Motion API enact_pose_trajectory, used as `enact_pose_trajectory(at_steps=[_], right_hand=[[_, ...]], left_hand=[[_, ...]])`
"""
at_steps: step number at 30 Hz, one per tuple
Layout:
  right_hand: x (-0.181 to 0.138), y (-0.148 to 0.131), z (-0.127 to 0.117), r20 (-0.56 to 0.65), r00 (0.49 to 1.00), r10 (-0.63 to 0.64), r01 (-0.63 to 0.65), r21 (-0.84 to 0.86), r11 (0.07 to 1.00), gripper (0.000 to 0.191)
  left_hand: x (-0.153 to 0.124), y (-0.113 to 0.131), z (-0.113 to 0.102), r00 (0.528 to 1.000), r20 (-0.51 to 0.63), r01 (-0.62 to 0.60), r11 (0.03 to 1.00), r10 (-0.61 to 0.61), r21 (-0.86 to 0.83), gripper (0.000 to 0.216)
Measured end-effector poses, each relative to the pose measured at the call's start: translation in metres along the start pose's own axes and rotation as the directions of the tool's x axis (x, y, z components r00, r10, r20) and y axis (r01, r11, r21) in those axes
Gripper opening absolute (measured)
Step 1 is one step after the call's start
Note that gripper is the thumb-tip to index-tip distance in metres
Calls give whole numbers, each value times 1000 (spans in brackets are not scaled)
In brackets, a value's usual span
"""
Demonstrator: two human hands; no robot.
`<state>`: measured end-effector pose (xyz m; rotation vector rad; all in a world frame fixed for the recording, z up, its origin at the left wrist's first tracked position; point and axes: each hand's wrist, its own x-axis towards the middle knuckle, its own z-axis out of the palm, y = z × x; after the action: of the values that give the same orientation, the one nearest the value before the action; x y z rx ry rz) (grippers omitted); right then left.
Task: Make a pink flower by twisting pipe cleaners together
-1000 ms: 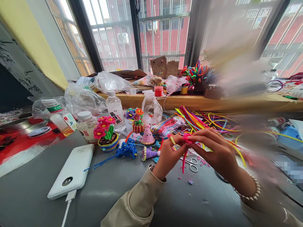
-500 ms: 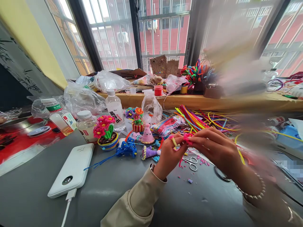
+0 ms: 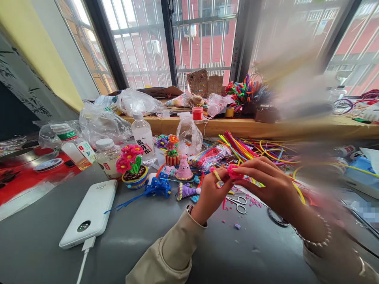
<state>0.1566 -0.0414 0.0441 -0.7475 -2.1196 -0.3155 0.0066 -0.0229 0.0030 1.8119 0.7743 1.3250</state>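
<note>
Between my two hands is a small pink pipe cleaner flower [image 3: 233, 172], held above the table. My left hand [image 3: 212, 194] pinches it from the left, and a pink stem end hangs below the fingers. From the right, the fingertips of my right hand [image 3: 271, 185] close on the petals. Silver scissors [image 3: 239, 204] lie just beneath the hands, among pink fuzz clippings. To the left are a blue pipe cleaner flower bunch [image 3: 158, 186], a purple striped cone [image 3: 186, 191], a pink cone figure [image 3: 184, 169] and a pot of pink flowers [image 3: 134, 173].
A white power bank [image 3: 90, 215] with a cable lies on the left. Bottles [image 3: 143, 138] stand behind it. Loose coloured pipe cleaners [image 3: 237, 150] spread behind my hands. A wooden ledge [image 3: 160, 125] with clutter runs below the window. A blur covers part of the right side.
My right fingers have shifted slightly around the pink flower, which has turned a little and moved slightly left. Everything else stays in place.
</note>
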Motion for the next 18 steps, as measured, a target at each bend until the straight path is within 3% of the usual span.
enact_pose_trajectory(at_steps=[3,6,18], right_hand=[[3,4,-4,26,1000,-10,9,43,999,21],[3,7,-7,60,997,-44,39,85,996,23],[-2,7,-7,61,998,-32,22,158,987,20]], left_hand=[[1,1,0,988,115,132,962,-107,-240,27],[1,2,0,968,176,231,902,-176,-366,30],[1,6,-1,972,197,188,922,-126,-339,23]])
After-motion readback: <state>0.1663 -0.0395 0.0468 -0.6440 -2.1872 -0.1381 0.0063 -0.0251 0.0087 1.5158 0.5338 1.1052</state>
